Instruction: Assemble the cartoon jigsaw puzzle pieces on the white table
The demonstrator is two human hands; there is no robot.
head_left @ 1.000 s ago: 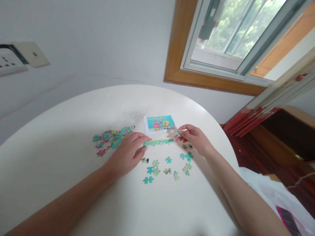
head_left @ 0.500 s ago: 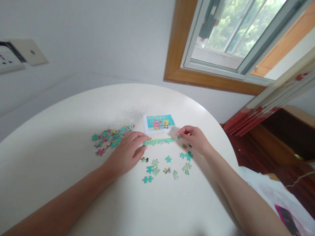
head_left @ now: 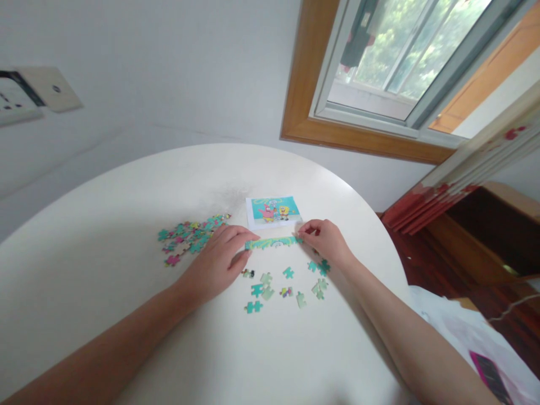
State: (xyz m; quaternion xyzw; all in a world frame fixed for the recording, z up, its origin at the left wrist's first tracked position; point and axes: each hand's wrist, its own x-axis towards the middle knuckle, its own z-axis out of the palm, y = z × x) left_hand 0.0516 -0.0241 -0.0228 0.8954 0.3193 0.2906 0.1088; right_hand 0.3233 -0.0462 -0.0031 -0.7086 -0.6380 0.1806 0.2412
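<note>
A joined strip of teal and yellow jigsaw pieces (head_left: pixel 274 242) lies flat on the white table. My left hand (head_left: pixel 221 253) rests at its left end, thumb and forefinger bracing the corner between them. At the opposite end, my right hand (head_left: pixel 324 241) pinches a small puzzle piece (head_left: pixel 299 239), mostly covered by the fingertips, against the strip's edge. Just behind the strip lies the printed reference picture (head_left: pixel 274 211) with cartoon figures. Loose pieces are scattered in front, among them a teal piece (head_left: pixel 288 273), a pale green piece (head_left: pixel 301 299) and a teal pair (head_left: pixel 253 307).
A heap of mixed puzzle pieces (head_left: pixel 189 236) spreads left of my left hand. The round white table (head_left: pixel 202 360) meets the wall at the back, below a wood-framed window (head_left: pixel 295 124). A pink-edged phone-like object (head_left: pixel 489 374) lies on white sheeting at lower right.
My right hand has moved a little left, bringing its piece to the strip's right end. My left hand stays in place.
</note>
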